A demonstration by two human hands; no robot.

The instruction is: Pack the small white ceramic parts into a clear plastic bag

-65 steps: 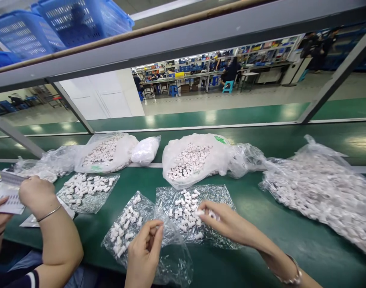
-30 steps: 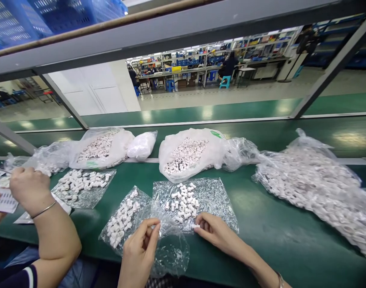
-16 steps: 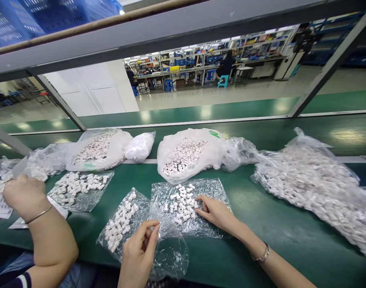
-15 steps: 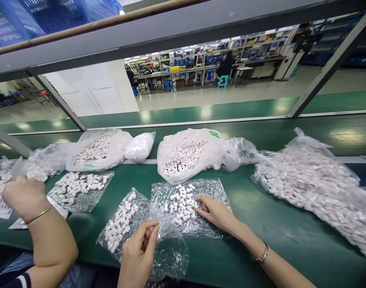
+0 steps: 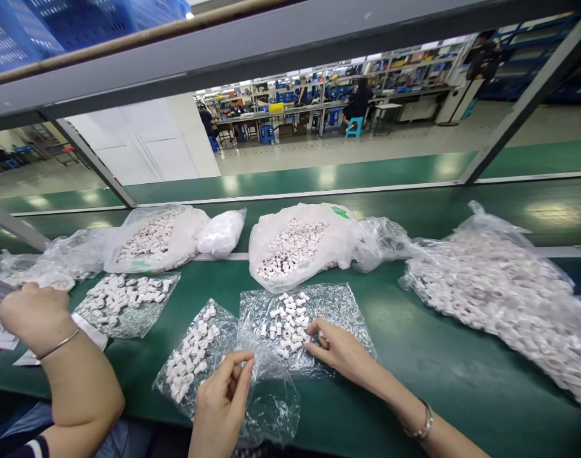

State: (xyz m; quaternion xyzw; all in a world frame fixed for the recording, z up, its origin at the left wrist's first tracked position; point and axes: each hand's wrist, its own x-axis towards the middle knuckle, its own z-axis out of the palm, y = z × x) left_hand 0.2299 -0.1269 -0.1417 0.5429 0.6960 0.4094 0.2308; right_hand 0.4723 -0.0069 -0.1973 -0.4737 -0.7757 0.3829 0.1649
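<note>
My left hand (image 5: 224, 394) pinches the edge of a clear plastic bag (image 5: 274, 407) near the table's front edge. White pipe-shaped fittings (image 5: 191, 356) lie to its left on clear plastic. At the centre, more white fittings (image 5: 290, 324) are loosely spread on a flat clear bag (image 5: 341, 305). My right hand (image 5: 335, 346) rests at the right side of that pile, thumb and forefinger apart, with fingertips by the fittings and nothing visible between them.
Large bags of white parts (image 5: 295, 248) stand behind, with another bulky bag (image 5: 495, 292) at right. At left, a co-worker's arm (image 5: 75, 356) reaches over the green table (image 5: 414, 356) near papers and a third pile (image 5: 123, 296). A metal frame (image 5: 176, 70) crosses above.
My right hand has shifted slightly left and down along the pile's edge. My left hand has hardly moved. The co-worker's hand has moved a little left.
</note>
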